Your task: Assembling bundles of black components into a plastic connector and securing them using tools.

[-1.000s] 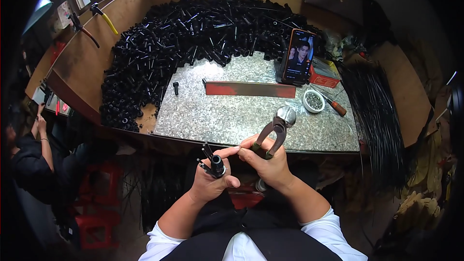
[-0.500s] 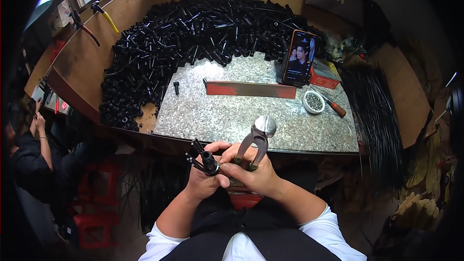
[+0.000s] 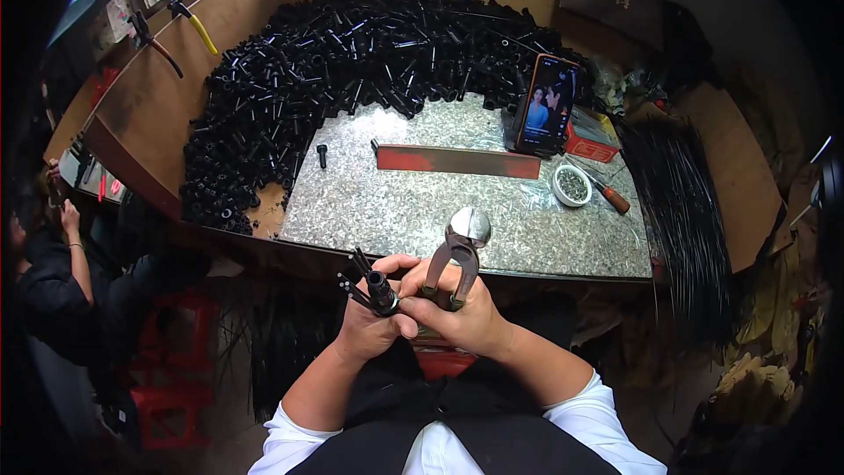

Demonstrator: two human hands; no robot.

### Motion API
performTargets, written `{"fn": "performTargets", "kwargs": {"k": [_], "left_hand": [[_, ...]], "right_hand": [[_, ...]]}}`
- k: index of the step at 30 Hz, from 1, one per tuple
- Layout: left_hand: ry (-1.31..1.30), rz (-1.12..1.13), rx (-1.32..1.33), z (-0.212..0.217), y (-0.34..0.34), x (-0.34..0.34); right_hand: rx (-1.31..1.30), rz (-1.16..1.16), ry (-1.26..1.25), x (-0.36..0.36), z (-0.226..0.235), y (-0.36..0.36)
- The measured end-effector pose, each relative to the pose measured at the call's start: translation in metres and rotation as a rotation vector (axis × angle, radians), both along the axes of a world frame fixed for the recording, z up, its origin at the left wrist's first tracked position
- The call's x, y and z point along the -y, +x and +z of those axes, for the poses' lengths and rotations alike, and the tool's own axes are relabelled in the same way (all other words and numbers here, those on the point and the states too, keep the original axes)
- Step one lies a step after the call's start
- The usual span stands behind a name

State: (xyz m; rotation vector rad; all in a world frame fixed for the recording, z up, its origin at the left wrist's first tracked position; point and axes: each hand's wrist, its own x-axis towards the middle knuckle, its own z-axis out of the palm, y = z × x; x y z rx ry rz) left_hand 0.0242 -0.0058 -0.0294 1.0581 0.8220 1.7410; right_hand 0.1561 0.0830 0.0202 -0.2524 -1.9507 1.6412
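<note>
Just in front of the table's near edge, my left hand [image 3: 362, 332] is closed around a hollow black plastic fitting [image 3: 380, 292]. Several thin black rods [image 3: 352, 279] with pale tips fan out beside it. My right hand [image 3: 464, 324] grips a pair of pincers [image 3: 469, 233], their rounded metal head pointing up and away over the table's edge. Its thumb and fingers also meet the lower end of the fitting, so both hands touch each other there. The pincers' handles are mostly hidden in the right palm.
A large heap of black plastic fittings [image 3: 352, 48] fills the table's back and left. On the stone-patterned top [image 3: 422, 220] lie a flat bar [image 3: 457, 162], a small bowl [image 3: 571, 186] and a screwdriver [image 3: 613, 198]. A phone [image 3: 547, 105] stands behind; black rods [image 3: 686, 202] hang right. A person [image 3: 61, 273] sits left.
The pincers' head has shifted slightly left and toward the back. My left hand keeps its hold on the fitting. The person at the left has moved their hands, and the phone picture differs.
</note>
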Motion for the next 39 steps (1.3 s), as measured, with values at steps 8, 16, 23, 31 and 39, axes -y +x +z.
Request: {"fn": "performTargets", "kwargs": {"k": [8, 16, 23, 31, 39], "left_hand": [[-0.016, 0.005, -0.007, 0.005, 0.001, -0.002], [-0.015, 0.045, -0.017, 0.004, 0.000, -0.002], [-0.091, 0.088, -0.066, 0.019, 0.000, 0.002], [-0.097, 0.059, -0.172, 0.006, -0.012, 0.001], [-0.048, -0.149, -0.057, -0.009, -0.033, 0.002]], "right_hand": [[-0.091, -0.110, 0.112, 0.000, -0.006, -0.004], [-0.097, -0.119, 0.090, 0.006, -0.015, -0.005], [-0.083, -0.125, 0.145, 0.008, -0.013, -0.006], [0.088, -0.078, 0.302, 0.000, 0.006, -0.010], [0.435, 0.097, 0.153, -0.015, 0.021, 0.015]]}}
